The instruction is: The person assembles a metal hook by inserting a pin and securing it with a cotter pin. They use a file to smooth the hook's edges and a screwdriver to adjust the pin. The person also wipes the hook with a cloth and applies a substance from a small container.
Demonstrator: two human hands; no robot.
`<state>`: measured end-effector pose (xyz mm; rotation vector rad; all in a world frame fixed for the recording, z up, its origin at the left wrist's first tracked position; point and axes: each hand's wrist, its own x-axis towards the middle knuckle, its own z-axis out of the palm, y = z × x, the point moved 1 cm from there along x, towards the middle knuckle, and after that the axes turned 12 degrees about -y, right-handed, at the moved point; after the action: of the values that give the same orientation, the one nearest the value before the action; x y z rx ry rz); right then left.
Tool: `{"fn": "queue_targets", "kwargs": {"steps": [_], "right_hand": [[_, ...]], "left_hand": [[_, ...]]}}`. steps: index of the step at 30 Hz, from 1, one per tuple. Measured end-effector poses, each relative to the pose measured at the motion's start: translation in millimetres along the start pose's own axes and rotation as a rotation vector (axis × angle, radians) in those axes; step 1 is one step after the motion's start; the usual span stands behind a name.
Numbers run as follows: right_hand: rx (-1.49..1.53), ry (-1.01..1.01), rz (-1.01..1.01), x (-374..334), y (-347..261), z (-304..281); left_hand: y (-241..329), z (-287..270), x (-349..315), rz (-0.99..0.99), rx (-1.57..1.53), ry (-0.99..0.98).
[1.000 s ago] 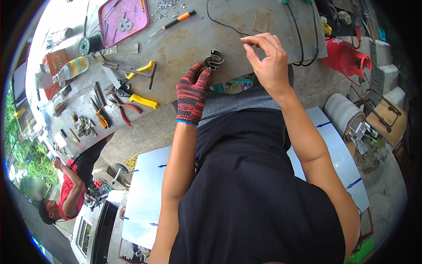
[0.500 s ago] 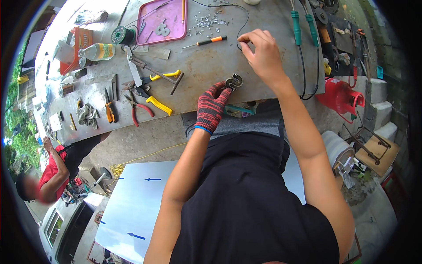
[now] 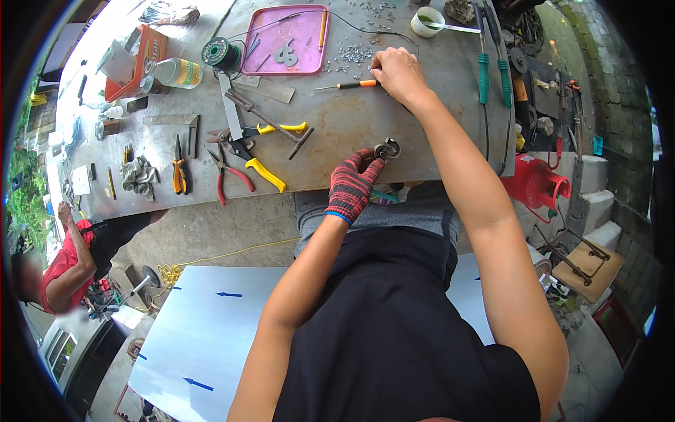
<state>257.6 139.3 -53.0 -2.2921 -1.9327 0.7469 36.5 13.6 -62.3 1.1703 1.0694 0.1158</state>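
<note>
Probably at a pickup step, the right hand [image 3: 399,74] is curled near the screwdriver [image 3: 348,86], finger grip untellable. A curved metal piece [image 3: 387,149] is pinched in the left hand's fingers [image 3: 368,169]; precise grasping seems needed.

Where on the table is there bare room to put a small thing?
The widest bare patch of the table lies between the screwdriver, the T-handled tool and the gloved left hand. A narrower one separates the right hand from the teal handles. It is crowded at left, with pliers and snips, and beside the pink tray, with metal bits.
</note>
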Motion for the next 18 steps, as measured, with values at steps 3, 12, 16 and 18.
{"fn": "queue_targets", "kwargs": {"steps": [3, 12, 16, 18], "right_hand": [[-0.004, -0.014, 0.024, 2, -4, 0], [0.073, -0.038, 0.036, 8, 1, -1], [0.217, 0.076, 0.024, -5, 5, -11], [0.29, 0.105, 0.04, -19, 5, -20]], "left_hand": [[2, -1, -1, -0.012, 0.022, -0.002], [3, -1, -2, -0.016, 0.033, -0.011], [2, -2, -1, -0.02, 0.062, -0.008], [2, -1, -1, -0.011, 0.053, 0.0]]}}
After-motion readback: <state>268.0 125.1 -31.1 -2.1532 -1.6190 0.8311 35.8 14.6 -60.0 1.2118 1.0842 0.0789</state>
